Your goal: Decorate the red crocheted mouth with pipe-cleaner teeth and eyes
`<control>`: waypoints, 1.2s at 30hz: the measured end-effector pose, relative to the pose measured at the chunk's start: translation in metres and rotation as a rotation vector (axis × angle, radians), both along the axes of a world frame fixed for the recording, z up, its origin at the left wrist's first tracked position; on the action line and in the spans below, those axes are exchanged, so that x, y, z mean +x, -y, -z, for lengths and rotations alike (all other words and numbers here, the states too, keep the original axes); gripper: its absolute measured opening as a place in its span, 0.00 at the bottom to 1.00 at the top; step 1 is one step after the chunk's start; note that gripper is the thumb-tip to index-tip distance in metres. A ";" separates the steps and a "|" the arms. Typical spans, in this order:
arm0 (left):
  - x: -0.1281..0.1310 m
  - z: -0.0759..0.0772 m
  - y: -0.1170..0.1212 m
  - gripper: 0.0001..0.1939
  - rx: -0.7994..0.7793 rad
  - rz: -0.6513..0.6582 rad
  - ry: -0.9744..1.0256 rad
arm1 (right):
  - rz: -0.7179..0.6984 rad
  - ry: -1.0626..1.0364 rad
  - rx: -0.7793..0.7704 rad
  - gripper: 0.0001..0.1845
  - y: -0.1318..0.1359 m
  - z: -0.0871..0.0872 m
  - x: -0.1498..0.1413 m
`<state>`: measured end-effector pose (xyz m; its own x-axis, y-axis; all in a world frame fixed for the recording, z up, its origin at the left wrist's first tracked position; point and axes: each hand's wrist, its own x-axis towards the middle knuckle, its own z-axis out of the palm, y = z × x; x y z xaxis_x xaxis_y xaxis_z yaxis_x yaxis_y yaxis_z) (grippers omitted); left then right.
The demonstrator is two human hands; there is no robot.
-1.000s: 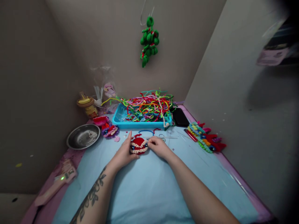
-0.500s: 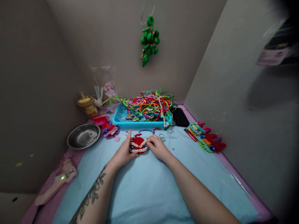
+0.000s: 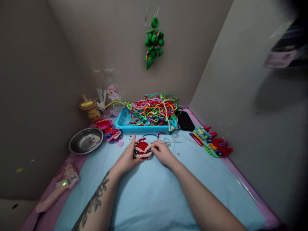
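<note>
A red crocheted piece (image 3: pixel 143 146) with cream ruffled edging and dark blue eye-like spots is held just above the blue cloth (image 3: pixel 149 192). My left hand (image 3: pixel 130 153) grips its left side, thumb raised along the edge and fingers beneath. On the right side, my right hand (image 3: pixel 160 150) pinches the edge by a blue spot; the fingertips are closed and partly hide what they grip. Behind the hands lie a blue yarn piece (image 3: pixel 150 135), red yarn scraps (image 3: pixel 141 139) and small scissors (image 3: pixel 167 143).
A blue tray (image 3: pixel 146 129) heaped with yarn strands stands at the back, beside a black phone (image 3: pixel 186 121). At left are a metal bowl (image 3: pixel 83 141), a crocheted piece (image 3: pixel 112 133), a lidded cup (image 3: pixel 92 110) and a pink glue gun (image 3: pixel 57 192). Colourful crocheted pieces (image 3: pixel 213 142) lie right.
</note>
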<state>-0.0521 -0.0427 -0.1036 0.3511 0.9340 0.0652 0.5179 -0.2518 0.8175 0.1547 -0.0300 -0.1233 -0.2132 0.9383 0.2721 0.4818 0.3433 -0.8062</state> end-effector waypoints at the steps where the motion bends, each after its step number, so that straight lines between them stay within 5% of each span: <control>1: 0.000 0.000 0.000 0.58 0.000 0.000 -0.005 | 0.003 0.000 -0.003 0.07 0.000 -0.001 0.000; 10: 0.000 0.000 0.000 0.57 -0.006 -0.008 0.019 | -0.015 0.044 0.087 0.08 0.002 -0.003 0.000; 21: 0.001 -0.001 0.000 0.57 -0.001 0.007 0.019 | 0.018 0.431 0.280 0.08 0.009 -0.017 -0.001; 36: 0.000 0.001 0.000 0.58 -0.005 0.002 0.020 | 0.179 0.067 0.134 0.03 0.009 -0.012 0.002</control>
<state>-0.0523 -0.0424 -0.1045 0.3521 0.9335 0.0675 0.5006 -0.2487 0.8292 0.1568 -0.0387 -0.1115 -0.0679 0.9193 0.3876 0.5956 0.3490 -0.7235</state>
